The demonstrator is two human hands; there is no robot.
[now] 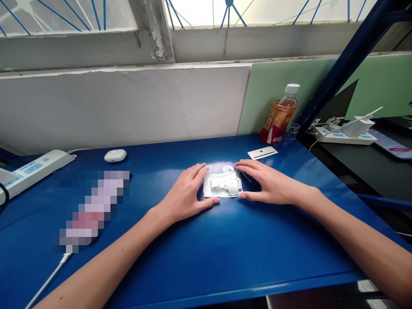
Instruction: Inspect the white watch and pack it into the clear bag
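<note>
A small flat clear plastic package (207, 186) lies on the blue desk in front of me, with a white item and a round white part showing through it. Its exact kind is unclear because of glare. My left hand (185, 189) rests around its left side, fingers by the top corner and thumb along the bottom edge. On the other side my right hand (268, 182) curves about the right end, thumb at the lower corner. Both hands have thumb and fingers spread apart. Just behind the package sits a small round white piece (228, 168), with a thin cord near the right fingers.
A white card (262, 152) and a drink bottle (279, 116) stand back right, beside a blue metal post (341, 68). At left are an earbud case (115, 156), a blurred phone (93, 210) on a white cable and a power strip (35, 169). A wall borders the desk (231, 249).
</note>
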